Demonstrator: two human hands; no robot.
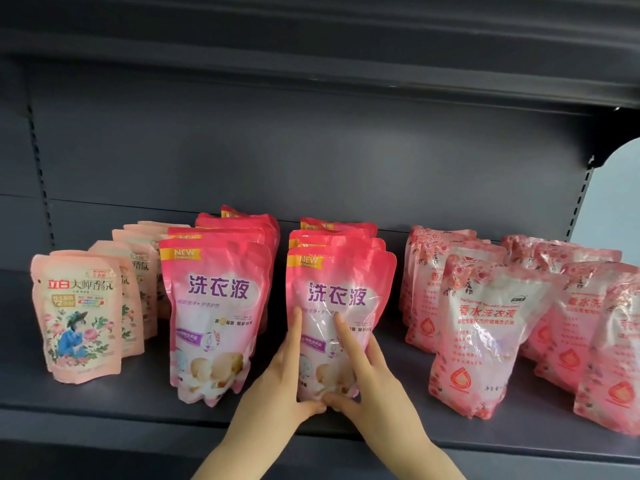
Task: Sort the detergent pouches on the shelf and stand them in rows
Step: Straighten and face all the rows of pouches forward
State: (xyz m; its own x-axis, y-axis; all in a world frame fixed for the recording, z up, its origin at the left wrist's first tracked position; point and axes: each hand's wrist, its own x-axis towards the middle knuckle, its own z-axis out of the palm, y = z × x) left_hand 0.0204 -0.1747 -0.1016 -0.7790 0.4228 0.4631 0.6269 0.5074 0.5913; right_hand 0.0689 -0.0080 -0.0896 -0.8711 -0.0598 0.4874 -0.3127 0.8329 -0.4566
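Several rows of detergent pouches stand on a dark grey shelf (104,403). At the left are pale peach pouches (78,317) with a floral picture. In the middle stand two rows of bright pink pouches, the left row (218,313) and the right row. My left hand (277,386) and my right hand (363,382) both touch the front pouch of the right pink row (341,299). Straight fingers lie on its face and both thumbs meet at its bottom edge. On the right stand two rows of pink-and-white rose pouches (485,327).
The shelf's back panel (311,150) rises behind the rows and an upper shelf (346,36) hangs overhead. Slotted uprights (41,174) flank the bay. Bare shelf strips lie between the rows and along the front edge.
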